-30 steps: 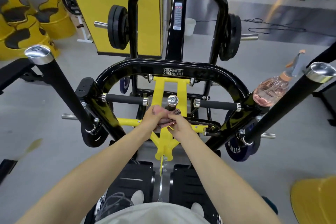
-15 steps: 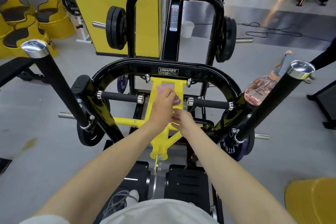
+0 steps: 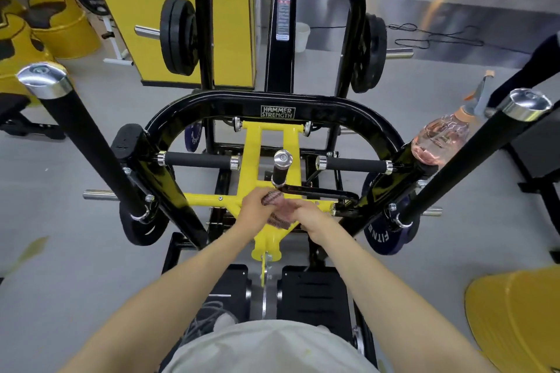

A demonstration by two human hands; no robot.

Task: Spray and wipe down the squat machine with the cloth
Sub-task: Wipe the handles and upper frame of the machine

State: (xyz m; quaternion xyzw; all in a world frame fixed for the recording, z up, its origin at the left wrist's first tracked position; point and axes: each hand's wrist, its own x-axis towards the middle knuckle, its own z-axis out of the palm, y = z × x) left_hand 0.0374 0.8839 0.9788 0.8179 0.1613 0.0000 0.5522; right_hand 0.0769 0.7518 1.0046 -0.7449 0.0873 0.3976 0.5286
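Cloth (image 3: 275, 211) bunched btwn both hands on yellow crossbar (image 3: 209, 199) of squat machine (image 3: 212, 106). L hand (image 3: 254, 208) curls round it; R hand (image 3: 309, 216) pinches edge. Wipe step, prob. Next: rub outward along bar, firm pressure. Spray bottle (image 3: 439, 138) perched far R.

The cloth (image 3: 274, 210) sat between the left hand (image 3: 253, 212) and right hand (image 3: 310, 216) on the squat machine (image 3: 260, 145), spray bottle (image 3: 439, 136) farther right.
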